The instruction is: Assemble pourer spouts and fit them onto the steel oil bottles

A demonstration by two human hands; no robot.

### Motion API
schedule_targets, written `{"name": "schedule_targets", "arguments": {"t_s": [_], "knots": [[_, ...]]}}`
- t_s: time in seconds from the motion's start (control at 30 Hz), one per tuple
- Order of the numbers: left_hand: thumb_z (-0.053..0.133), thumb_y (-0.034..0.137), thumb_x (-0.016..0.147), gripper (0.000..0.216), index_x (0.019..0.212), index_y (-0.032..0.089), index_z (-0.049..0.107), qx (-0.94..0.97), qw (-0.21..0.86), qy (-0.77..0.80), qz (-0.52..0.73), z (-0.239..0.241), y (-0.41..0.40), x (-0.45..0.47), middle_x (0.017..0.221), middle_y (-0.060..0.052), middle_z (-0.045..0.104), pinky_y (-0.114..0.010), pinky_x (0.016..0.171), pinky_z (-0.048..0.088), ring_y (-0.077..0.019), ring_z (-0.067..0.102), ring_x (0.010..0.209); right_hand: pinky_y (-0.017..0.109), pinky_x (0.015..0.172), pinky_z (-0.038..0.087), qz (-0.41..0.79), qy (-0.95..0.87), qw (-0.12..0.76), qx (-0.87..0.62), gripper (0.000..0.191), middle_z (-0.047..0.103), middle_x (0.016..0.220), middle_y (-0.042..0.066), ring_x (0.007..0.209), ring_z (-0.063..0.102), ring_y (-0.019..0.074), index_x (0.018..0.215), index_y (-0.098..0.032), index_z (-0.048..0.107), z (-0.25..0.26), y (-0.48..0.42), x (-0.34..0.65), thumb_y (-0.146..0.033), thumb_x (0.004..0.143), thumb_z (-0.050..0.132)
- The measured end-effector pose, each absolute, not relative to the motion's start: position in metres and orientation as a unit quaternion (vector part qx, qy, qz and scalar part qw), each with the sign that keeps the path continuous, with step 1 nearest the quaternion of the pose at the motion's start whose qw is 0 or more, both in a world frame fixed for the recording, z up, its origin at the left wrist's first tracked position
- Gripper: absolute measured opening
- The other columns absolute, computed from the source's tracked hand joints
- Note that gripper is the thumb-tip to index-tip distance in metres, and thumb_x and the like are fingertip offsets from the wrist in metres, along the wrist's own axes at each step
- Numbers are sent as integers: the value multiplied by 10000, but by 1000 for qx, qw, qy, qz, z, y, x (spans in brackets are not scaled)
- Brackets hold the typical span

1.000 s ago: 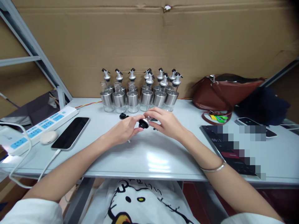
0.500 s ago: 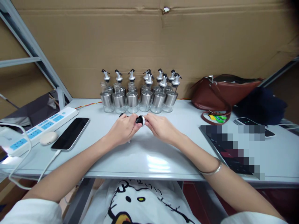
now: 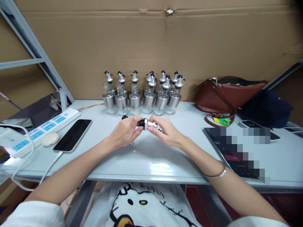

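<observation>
A pour spout (image 3: 145,124) with a black ribbed stopper and a silver collar lies sideways between my hands, above the tabletop. My left hand (image 3: 124,130) is closed round its black stopper end. At the silver spout end, my right hand (image 3: 167,130) grips with thumb and fingers; small black parts show beside its fingers. Another black piece (image 3: 124,117) peeks out behind my left hand, and a silver bit shows below it; I cannot tell what they belong to. Behind my hands stand glass-and-steel bottles (image 3: 149,100) in rows. Several carry pour spouts; the front left ones have bare necks.
On the left lie a power strip (image 3: 48,127), a round white case (image 3: 50,139) and a phone (image 3: 73,135) with a cable. To the right are a brown handbag (image 3: 220,94), a dark cap (image 3: 267,107) and a partly blurred tablet (image 3: 222,154). Cardboard (image 3: 142,41) backs the table.
My right fingers have shifted on the pour spout, so more of its silver end shows. My left hand keeps its grip. The bottles stand as before; the view has moved slightly.
</observation>
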State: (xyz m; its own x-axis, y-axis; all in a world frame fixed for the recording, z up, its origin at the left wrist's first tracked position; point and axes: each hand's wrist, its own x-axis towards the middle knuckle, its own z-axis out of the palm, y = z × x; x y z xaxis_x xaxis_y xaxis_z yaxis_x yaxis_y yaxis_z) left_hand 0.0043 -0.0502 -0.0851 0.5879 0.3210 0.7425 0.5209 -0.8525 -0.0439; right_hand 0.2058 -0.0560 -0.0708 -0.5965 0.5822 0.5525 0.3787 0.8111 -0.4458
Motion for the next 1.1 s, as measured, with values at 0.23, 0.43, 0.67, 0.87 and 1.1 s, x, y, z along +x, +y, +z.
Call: {"name": "schedule_targets", "arguments": {"t_s": [0.23, 0.43, 0.67, 0.87, 1.1], "knots": [[290, 338, 987, 168, 1022, 187, 355, -896, 170, -193, -362, -83, -47, 4, 809, -33, 581, -246, 572, 416, -121, 501, 559, 255, 573, 386, 509, -757, 316, -261, 432, 484, 557, -40, 519, 470, 97, 694, -182, 464, -68, -56, 206, -560, 903, 451], [281, 347, 980, 272, 791, 206, 415, -874, 289, -154, -358, -72, -48, 2, 622, 18, 541, -303, 564, 299, -127, 421, 487, 253, 559, 380, 600, -711, 298, -213, 398, 452, 538, -62, 504, 457, 90, 749, -164, 521, -69, -57, 201, -546, 852, 559], [190, 439, 979, 444, 688, 204, 430, -843, 234, -212, -434, -70, -49, -3, 528, 26, 486, -331, 572, 268, -123, 316, 448, 248, 594, 395, 262, -836, 408, -257, 336, 564, 667, 4, 597, 494, 111, 873, -168, 580, -61, -75, 190, -435, 970, 400], [173, 552, 953, 496, 666, 208, 385, -813, -171, -327, -449, -70, -65, 16, 482, 43, 396, -258, 449, 282, -105, 316, 429, 338, 722, 431, -152, -883, 395, -204, 280, 605, 673, 43, 666, 521, 172, 904, -198, 617, -59, -64, 203, -300, 991, 371], [301, 705, 842, 576, 565, 204, 364, -733, -429, -331, -410, -66, -66, 22, 435, 61, 278, -228, 390, 195, -72, 226, 407, 361, 763, 408, -211, -886, 355, -210, 266, 659, 744, 38, 738, 555, 182, 920, -251, 620, -63, -54, 212, -305, 990, 369]]}}
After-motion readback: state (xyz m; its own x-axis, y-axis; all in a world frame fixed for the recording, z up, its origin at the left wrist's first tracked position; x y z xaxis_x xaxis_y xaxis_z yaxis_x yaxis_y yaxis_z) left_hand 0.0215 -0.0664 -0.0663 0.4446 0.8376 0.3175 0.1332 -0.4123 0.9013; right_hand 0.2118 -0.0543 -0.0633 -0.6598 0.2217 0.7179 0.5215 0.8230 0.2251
